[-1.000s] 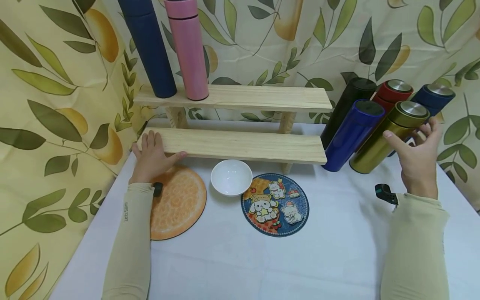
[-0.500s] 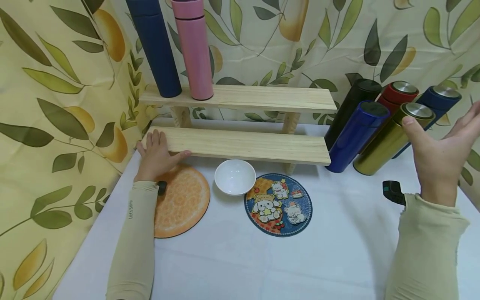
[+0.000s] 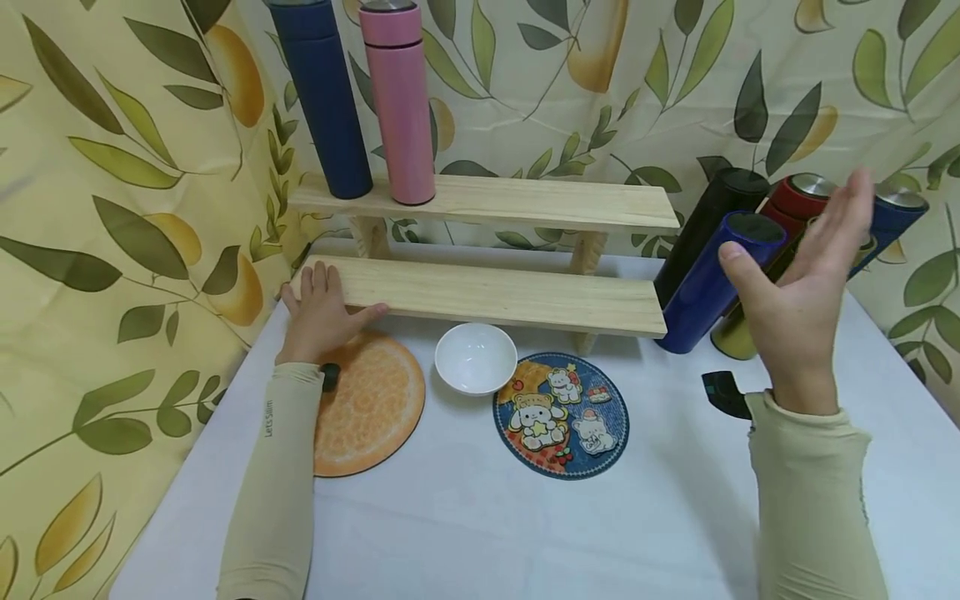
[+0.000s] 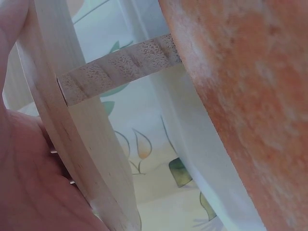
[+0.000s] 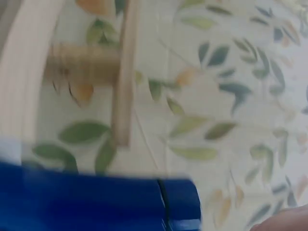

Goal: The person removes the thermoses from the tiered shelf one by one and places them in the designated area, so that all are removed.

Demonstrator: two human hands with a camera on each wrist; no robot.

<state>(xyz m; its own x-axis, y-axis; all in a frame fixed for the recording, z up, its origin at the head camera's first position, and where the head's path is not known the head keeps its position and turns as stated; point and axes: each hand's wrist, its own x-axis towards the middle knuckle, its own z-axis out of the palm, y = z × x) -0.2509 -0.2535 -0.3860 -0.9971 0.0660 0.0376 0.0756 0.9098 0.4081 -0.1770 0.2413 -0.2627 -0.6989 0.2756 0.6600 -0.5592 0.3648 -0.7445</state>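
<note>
Right side: in the head view, one second back, the right hand (image 3: pixel 810 300) was at the gold bottle (image 3: pixel 735 335). It then swung outward and has now come back in front of that bottle, its thumb overlapping the blue bottle (image 3: pixel 705 287). I read this hand as unloaded: fingers extended, thumb spread, nothing gripped. I cannot confirm thumb contact from the head view; the right wrist view shows a gap between a blue bottle and the hand's edge.

Left side: no change. The left hand (image 3: pixel 318 317) rests on the left end of the lower shelf (image 3: pixel 487 292), fingers straight along the board.

Bottle positions: the gold and blue bottles stand on the bench (image 3: pixel 525 542), beside the right end of the shelf. I see no shift in either. The pink bottle (image 3: pixel 401 117) and a navy bottle (image 3: pixel 322 100) stand on the upper shelf (image 3: pixel 540 204), unchanged.

Assessment: I judge the right hand to be between grips, with its approach transferred toward the blue bottle. No bottle is yet secured.
</note>
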